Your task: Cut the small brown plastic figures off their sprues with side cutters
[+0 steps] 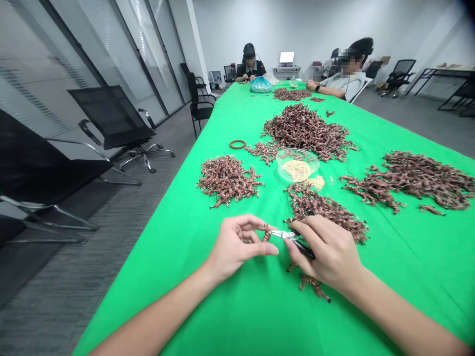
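Between the fingertips of my left hand (237, 244) is a small reddish-brown figure (266, 234), with limb-like ends. My right hand (330, 249) is wrapped round cutting pliers (284, 234) with silver jaws and dark handles. The jaw tips meet or nearly meet the figure; whether they touch it I cannot tell. A few similar brown pieces (314, 286) lie on the cloth under my right wrist. Just beyond that hand spreads a pile of brown figures (326, 210). A clear plastic bowl (280, 170) holds small beige bits, and more beige bits (317, 182) lie beside it.
A green cloth (178, 277) covers the long table. Further brown piles lie at left (230, 178), centre back (304, 128) and right (434, 178). A brown ring (237, 144) rests near the middle. Two people sit at the far end, near a blue bag (261, 85). Black chairs (113, 116) stand left.
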A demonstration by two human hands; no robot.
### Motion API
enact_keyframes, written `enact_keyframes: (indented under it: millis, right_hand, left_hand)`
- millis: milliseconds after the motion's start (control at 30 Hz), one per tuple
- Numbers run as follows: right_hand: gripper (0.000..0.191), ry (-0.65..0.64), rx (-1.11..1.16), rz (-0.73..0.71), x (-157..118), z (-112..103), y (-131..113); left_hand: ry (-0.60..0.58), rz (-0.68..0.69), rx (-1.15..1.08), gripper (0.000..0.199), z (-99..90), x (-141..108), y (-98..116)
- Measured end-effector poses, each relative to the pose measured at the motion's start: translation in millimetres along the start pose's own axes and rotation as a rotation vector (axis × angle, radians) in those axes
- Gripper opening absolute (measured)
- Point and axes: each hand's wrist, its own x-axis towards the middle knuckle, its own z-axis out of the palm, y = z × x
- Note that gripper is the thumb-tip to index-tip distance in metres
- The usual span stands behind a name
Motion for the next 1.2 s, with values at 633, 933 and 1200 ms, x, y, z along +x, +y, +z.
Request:
enact_keyframes:
  millis: [633,933,1200]
  right_hand:
    - [0.039,0.104,-0.135,-0.123,3.4,-3.0,0.8]
    - [0.039,0.113,-0.130,-0.156,4.9,-5.2,-0.3]
    - [0.038,0.110,-0.139,-0.169,4.1,-4.5,0.3]
  left_hand:
    - [-0.010,-0.043,-0.014,0.046,-1.5,1.0,-2.9]
    - [-0.009,-0.052,-0.017,0.046,-2.6,1.5,-3.1]
    - [-0.009,-0.065,-0.011,0.046,-1.5,1.6,-2.2]
